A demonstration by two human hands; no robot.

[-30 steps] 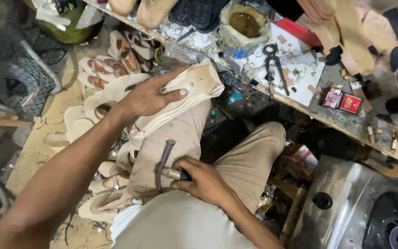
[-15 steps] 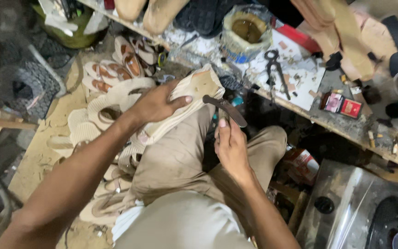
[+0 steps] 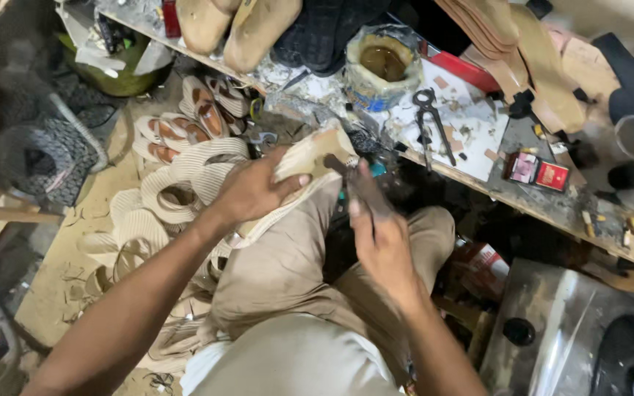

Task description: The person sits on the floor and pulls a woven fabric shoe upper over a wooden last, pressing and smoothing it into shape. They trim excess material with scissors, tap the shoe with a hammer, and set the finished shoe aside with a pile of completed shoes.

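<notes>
My left hand (image 3: pixel 254 189) presses a cream ribbed shoe sole (image 3: pixel 310 158) against my left knee, fingers wrapped over its upper side. A small dark hammer (image 3: pixel 343 170) is gripped in my right hand (image 3: pixel 379 238), its head touching the sole's right edge near the top. Both forearms reach up from the bottom of the view over my tan trousers (image 3: pixel 288 264).
A cluttered workbench (image 3: pixel 478 132) runs across the top right with black pincers (image 3: pixel 431 117), a glue pot (image 3: pixel 383 62), small red boxes (image 3: pixel 537 172) and wooden lasts (image 3: pixel 236 22). Piled soles and sandals (image 3: pixel 177 161) lie on the floor at left. A metal machine (image 3: pixel 566 330) stands at bottom right.
My right hand has lifted the hammer from my lap up to the sole's edge. The left hand has kept holding the sole on the knee.
</notes>
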